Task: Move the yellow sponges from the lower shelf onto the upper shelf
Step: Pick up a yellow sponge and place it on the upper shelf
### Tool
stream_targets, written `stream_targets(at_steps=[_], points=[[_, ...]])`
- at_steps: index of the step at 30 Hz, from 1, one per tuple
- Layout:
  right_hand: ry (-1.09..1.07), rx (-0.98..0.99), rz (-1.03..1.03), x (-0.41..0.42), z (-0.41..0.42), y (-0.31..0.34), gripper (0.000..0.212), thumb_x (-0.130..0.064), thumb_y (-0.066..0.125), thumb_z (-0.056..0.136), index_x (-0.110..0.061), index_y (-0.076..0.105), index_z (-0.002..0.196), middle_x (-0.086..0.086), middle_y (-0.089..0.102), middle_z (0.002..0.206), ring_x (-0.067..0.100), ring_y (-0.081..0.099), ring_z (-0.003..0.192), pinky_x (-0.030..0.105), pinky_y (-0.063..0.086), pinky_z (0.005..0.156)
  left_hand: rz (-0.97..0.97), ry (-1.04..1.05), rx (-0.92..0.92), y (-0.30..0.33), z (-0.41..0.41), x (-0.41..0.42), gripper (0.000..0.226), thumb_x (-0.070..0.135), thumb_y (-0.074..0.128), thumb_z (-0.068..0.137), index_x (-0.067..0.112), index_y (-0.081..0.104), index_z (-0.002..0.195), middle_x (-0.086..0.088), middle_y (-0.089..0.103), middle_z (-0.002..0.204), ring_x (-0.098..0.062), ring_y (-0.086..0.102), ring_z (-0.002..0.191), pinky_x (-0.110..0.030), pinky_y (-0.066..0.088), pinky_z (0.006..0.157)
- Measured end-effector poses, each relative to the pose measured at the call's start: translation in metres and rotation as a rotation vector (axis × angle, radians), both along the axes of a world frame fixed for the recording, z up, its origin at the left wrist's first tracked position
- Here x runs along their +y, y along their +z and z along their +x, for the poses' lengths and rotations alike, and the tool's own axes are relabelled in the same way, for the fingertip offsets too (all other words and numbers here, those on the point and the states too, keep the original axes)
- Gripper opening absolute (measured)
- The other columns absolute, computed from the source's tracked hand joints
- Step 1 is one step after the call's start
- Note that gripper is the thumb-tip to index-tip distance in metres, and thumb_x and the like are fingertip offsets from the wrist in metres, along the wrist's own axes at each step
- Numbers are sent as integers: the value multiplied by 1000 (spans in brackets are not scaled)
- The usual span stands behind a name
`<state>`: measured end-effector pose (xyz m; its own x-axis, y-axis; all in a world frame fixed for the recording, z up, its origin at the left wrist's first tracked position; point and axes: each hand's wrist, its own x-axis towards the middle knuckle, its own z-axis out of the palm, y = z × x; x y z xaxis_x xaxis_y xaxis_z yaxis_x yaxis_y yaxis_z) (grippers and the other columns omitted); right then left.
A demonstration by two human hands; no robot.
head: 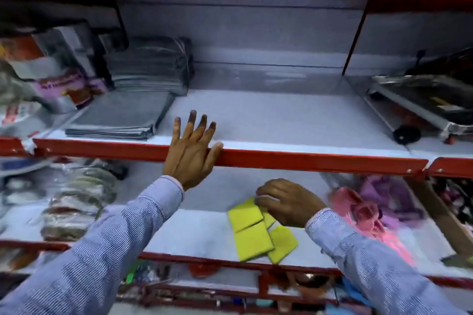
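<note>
Several yellow sponges (253,230) lie in a loose, overlapping pile on the lower shelf (194,235), near its red front edge. My right hand (289,201) reaches over the back of the pile, its curled fingertips touching the top sponge; whether it grips that sponge is not visible. My left hand (190,153) is spread flat with fingers apart in front of the red rim (320,160) of the upper shelf, and it holds nothing. The middle of the upper shelf (268,120) is a bare white surface.
Folded grey cloths (120,117) and packaged goods (51,66) fill the upper shelf's left side. A metal tray-like item (422,107) sits on its right. On the lower shelf, bagged scrubbers (74,199) are on the left and pink and purple items (368,207) on the right.
</note>
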<state>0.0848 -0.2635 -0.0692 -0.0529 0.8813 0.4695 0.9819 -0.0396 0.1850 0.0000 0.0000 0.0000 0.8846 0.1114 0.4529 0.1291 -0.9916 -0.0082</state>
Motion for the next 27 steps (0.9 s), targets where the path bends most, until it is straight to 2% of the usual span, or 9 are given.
stream_targets(at_steps=[2,3,6,8,13,16,21,24,27], points=[[-157,126,-175,19,7,-28,34,-19,63,80,-21,62,115,4,69,115,25,66,103,34,57,84,-11,22,-3,-2,1,1,66,51,20,99,13,45,148,-8,40,159,-28,18,156,-60,9,126],[-279,257,-297,27,12,-44,43,-24,62,83,-21,57,126,5,64,128,27,60,117,38,54,94,-8,18,-7,-2,3,0,66,50,21,100,13,45,148,-7,41,159,-28,19,156,-59,9,126],[-676,674,-539,52,28,-83,73,-42,58,92,-19,24,152,11,36,156,34,34,142,42,32,117,-30,0,-25,-5,2,-1,66,50,21,100,12,43,149,-7,42,158,-27,20,155,-57,10,127],[-849,819,-575,63,37,-102,84,-50,58,90,-17,15,154,15,36,155,37,35,142,44,35,116,-35,-1,-38,-4,1,0,66,50,20,100,12,44,149,-6,42,158,-27,20,155,-56,10,127],[-994,1042,-445,81,35,-121,75,-32,71,82,-21,33,146,17,49,141,35,51,129,39,47,105,-61,14,-37,-4,0,-1,66,51,20,100,13,46,147,-4,44,157,-26,21,155,-55,10,128],[-863,1015,-264,73,28,-98,60,-26,74,77,-25,50,132,9,59,128,30,57,121,36,50,97,-72,3,-29,-6,-1,-1,65,50,21,100,13,47,146,-4,46,156,-26,22,155,-54,11,128],[-446,641,46,37,-23,-14,47,-32,71,77,-37,55,121,-10,62,116,12,64,94,32,57,76,-95,18,-16,-6,-4,-3,66,49,18,101,10,49,144,-6,51,152,-25,28,153,-51,14,128],[-154,502,412,22,-48,32,39,-17,75,77,-23,61,112,5,67,104,19,65,86,30,56,66,-105,9,-19,-6,-5,-4,63,44,18,102,9,53,141,-7,56,148,-27,32,151,-50,18,127],[-121,516,762,28,-49,78,36,-4,75,76,-14,59,106,10,62,100,20,61,86,23,52,69,-144,-15,-43,-3,-6,-5,63,38,16,100,8,56,138,-9,59,144,-29,37,149,-50,22,126]])
